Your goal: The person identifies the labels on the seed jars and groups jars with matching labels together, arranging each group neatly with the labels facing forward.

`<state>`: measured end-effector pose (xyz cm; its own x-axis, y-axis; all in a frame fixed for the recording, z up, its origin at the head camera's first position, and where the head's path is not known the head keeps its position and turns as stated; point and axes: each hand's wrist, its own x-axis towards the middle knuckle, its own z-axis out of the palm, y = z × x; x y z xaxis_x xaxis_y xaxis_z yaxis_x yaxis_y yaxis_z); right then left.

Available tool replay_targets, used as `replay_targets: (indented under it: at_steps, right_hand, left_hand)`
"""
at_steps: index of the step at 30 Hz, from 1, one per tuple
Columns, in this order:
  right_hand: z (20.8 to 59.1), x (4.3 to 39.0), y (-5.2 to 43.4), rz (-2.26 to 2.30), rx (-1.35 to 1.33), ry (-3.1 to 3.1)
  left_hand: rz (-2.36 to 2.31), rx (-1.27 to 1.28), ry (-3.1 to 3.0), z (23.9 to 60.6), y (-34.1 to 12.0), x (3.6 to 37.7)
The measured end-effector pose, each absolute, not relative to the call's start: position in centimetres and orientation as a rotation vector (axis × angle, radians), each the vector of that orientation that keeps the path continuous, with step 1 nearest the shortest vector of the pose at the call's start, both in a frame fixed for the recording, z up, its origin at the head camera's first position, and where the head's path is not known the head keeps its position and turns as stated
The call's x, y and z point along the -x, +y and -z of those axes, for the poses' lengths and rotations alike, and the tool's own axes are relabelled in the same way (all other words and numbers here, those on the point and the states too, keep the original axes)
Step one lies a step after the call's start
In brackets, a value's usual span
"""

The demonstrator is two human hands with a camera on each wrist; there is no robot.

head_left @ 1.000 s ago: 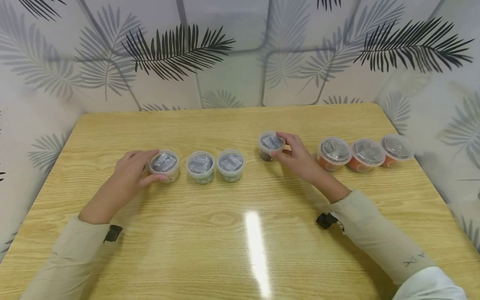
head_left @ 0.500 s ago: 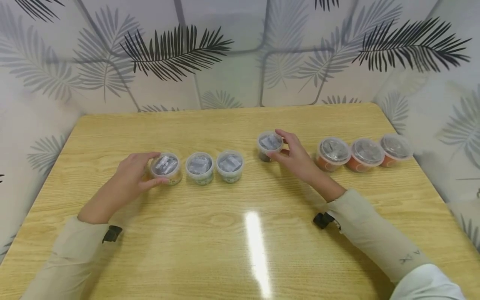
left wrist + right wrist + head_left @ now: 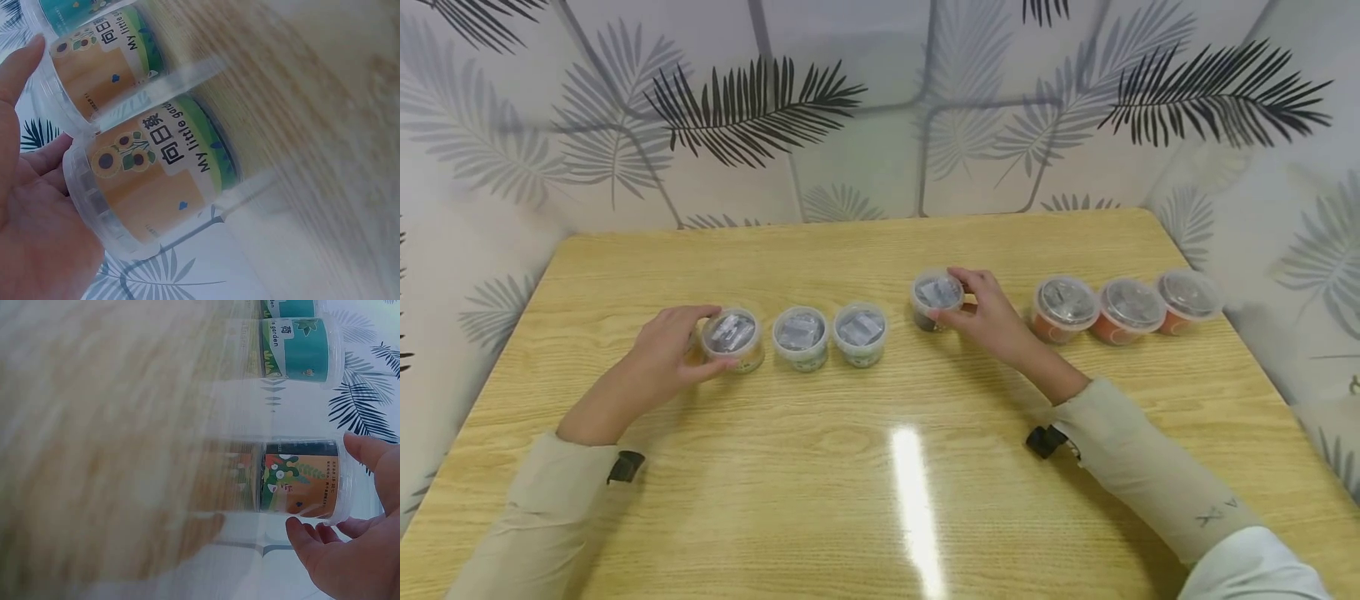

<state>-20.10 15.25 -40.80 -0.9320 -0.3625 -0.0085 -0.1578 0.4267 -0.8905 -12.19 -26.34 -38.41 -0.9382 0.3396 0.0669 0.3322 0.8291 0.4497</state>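
Gripping a sunflower cup (image 3: 732, 337) at the bench's (image 3: 880, 467) nine o'clock side, the left hand (image 3: 658, 360) curls its fingers round it — the right hand (image 3: 992, 315) pinches a dark-labelled cup (image 3: 934, 298) near centre, twelve o'clock.

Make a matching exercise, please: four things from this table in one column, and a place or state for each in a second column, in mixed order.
Things:
1. sunflower cup
2. dark cup
3. three orange cups
4. two middle cups

Places or states:
A. in a row near the table's right edge, untouched
B. gripped by the left hand
C. standing side by side between the two hands, untouched
D. gripped by the right hand

Pairs: 1-B, 2-D, 3-A, 4-C
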Motion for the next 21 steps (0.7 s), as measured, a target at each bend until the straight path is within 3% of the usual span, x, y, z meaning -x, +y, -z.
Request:
replay_targets:
  at_steps: [9,21]
  right_hand:
    - [40.9,18.6,16.4,1.468,0.425,2.501]
    - [37.1,13.0,16.2,1.675,0.406,2.156]
  left_hand:
    - [-0.964,-0.718,3.137,38.1,-25.3,10.6]
    - [-1.334,-1.041,2.923,36.2,-18.2,6.5]
